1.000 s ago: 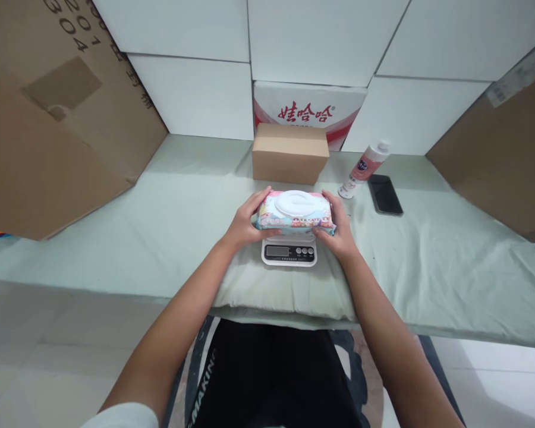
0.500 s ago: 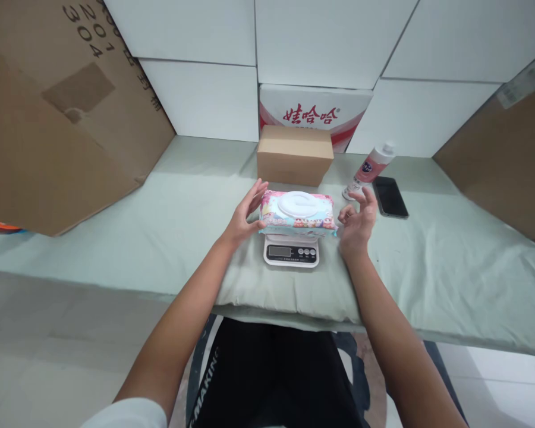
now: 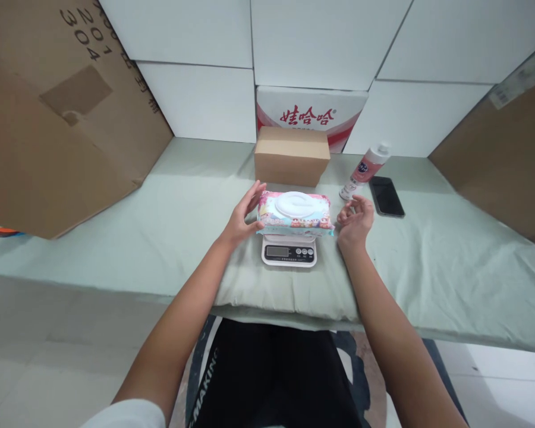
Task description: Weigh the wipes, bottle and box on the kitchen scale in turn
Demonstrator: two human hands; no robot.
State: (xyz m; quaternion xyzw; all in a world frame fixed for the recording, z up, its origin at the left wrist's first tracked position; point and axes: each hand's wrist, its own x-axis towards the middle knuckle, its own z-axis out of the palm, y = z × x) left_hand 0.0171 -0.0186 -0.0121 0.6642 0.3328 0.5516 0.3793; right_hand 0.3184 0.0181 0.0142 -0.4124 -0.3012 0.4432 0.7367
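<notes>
A soft pink-and-blue pack of wet wipes with a white oval plastic lid [image 3: 294, 212] lies flat on a small white digital kitchen scale [image 3: 289, 254] just above the middle of the frame, overhanging the scale on both sides so that only the scale's front strip with its grey display and round buttons shows. The left hand [image 3: 242, 217] stands at the pack's left end, fingers [image 3: 253, 197] open and stretched upward alongside it, the thumb close to or just touching the pack's edge; contact cannot be told for certain. The right hand [image 3: 355, 220] sits just right of the pack, apart from it, palm turned up and fingers loosely curled, holding nothing. The scale rests on a bench covered with pale green cloth [image 3: 160, 226] that runs across the whole width of the frame. Behind the pack, in the upper middle, stands a closed plain brown cardboard carton [image 3: 292, 156], and behind that a white box with red Chinese lettering [image 3: 310, 110] leans against a wall of white blocks. To the right of the carton a white bottle with a pink label [image 3: 364, 169] stands tilted, and a black smartphone [image 3: 386, 195] lies flat beside it, screen dark. Large brown cardboard sheets [image 3: 49, 119] fill the upper left and right edges of the frame.
</notes>
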